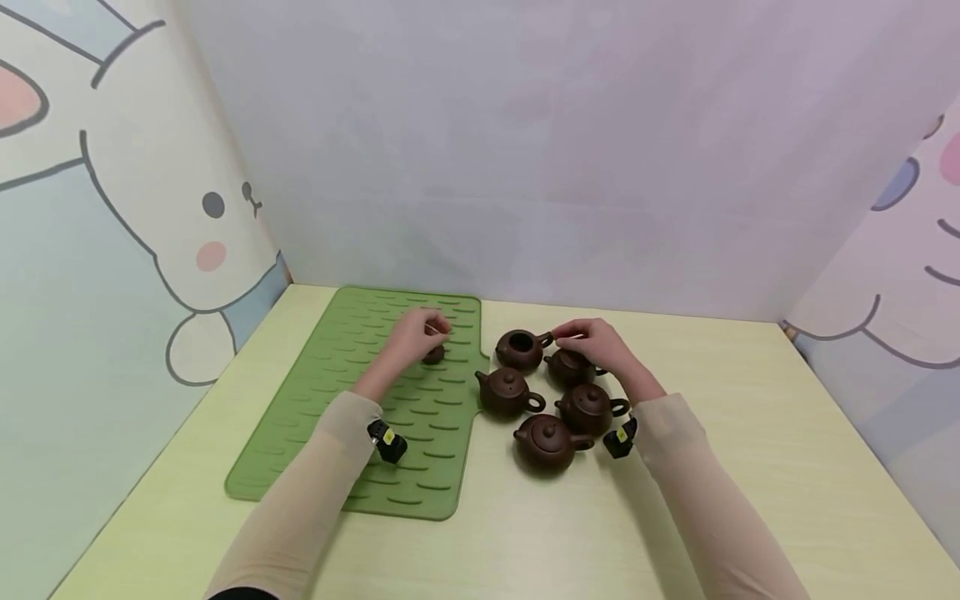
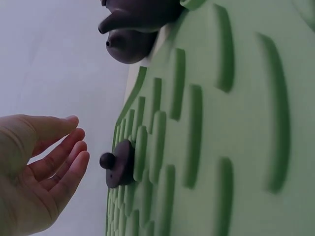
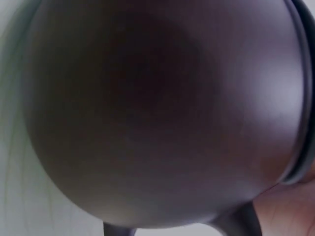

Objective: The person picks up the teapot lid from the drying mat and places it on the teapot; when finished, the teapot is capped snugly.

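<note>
My left hand [image 1: 417,336] hovers over the green ridged mat [image 1: 442,442], fingers loosely bent with nothing between them. Right by its fingertips, a small dark brown teapot lid [image 2: 121,164] with a round knob sits on the mat. At the back of the teapot group is a brown teapot without its lid [image 1: 513,353], its dark round opening facing up. The fingertips of my right hand [image 1: 597,342] pinch the end of its handle. Under that palm stands another teapot [image 1: 567,368], partly hidden. A teapot body fills the right wrist view and hides most of the hand.
Three more lidded brown teapots stand close by: one beside the mat's right edge [image 1: 506,392], one below my right wrist [image 1: 587,409] and one nearest me [image 1: 547,443]. The pale wooden table [image 1: 750,417] meets a plain back wall; cartoon-printed panels flank it.
</note>
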Motion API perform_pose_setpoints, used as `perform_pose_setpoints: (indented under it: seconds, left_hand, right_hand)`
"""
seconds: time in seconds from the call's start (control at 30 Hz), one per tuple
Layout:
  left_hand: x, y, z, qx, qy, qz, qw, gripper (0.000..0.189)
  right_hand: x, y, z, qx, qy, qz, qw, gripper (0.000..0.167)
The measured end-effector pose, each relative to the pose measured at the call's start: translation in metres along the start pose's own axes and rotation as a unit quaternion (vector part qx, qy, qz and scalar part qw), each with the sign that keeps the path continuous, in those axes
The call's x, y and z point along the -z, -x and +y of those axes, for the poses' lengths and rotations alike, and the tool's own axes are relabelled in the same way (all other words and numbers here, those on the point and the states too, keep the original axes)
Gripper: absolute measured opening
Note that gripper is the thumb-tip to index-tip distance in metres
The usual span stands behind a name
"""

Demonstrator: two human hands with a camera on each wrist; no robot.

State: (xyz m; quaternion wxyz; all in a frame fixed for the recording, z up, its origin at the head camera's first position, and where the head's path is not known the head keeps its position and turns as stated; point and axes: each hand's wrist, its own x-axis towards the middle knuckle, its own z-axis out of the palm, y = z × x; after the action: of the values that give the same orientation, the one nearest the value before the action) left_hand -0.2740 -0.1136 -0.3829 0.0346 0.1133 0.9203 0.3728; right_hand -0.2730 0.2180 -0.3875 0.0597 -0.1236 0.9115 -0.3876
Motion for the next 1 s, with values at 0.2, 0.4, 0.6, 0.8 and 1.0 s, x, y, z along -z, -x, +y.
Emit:
perform_pose_setpoints:
  seconds: [0.2, 0.4, 0.6, 0.8, 1.0]
  left_hand:
    - [0.001, 0.008, -0.017, -0.005, 0.006, 0.011, 0.9999, 0.020]
    - [0.003, 0.012, -0.028, -0.002, 0.002, 0.013, 0.9999, 0.016]
    - [0.004, 0.013, -0.032, -0.003, 0.002, 0.006, 1.0000, 0.017]
    - [0.000, 0.011, -0.032, -0.001, -0.014, 0.012, 0.9998, 0.017]
    - [-0.003, 0.009, -0.032, 0.005, -0.033, 0.018, 0.9993, 0.015]
  right_hand:
    - [-0.002, -0.004, 0.004, 0.004, 0.007, 0.001, 1.0000, 0.029]
    - [-0.004, -0.008, 0.005, 0.005, 0.007, 0.003, 1.0000, 0.029]
    - [-0.005, -0.011, 0.005, -0.001, 0.005, 0.000, 1.0000, 0.029]
    - [-0.006, -0.015, 0.005, -0.001, 0.016, -0.003, 0.9999, 0.029]
    - [-0.006, -0.018, 0.004, -0.008, 0.013, -0.003, 0.9999, 0.028]
